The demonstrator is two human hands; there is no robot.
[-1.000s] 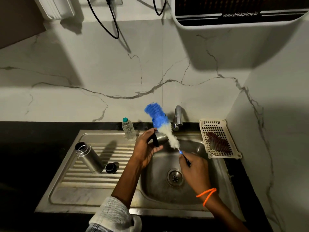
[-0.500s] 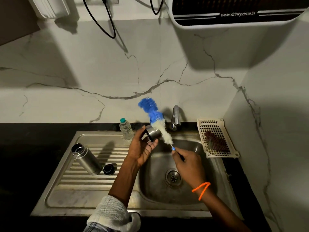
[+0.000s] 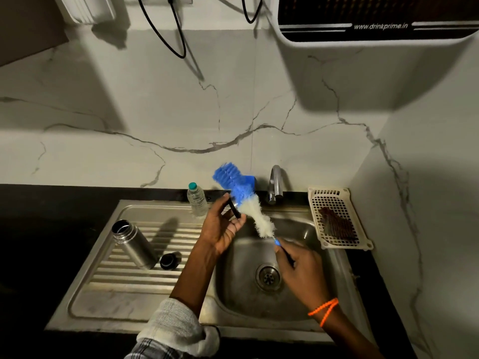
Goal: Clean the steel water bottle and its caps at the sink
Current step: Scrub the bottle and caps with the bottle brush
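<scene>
Steel cap (image 3: 234, 207) pinched in left hand (image 3: 223, 228) over the sink basin (image 3: 305, 229); right hand (image 3: 300, 263) grips the bottle brush (image 3: 248, 203) by its handle. Since a second ago the brush has slid further through beside the cap, blue bristles now past it: scrubbing in progress. Steel bottle (image 3: 133, 243) stands open on the drainboard's left side, black inner cap (image 3: 169, 260) just beside it, both judged still to be washed.
</scene>
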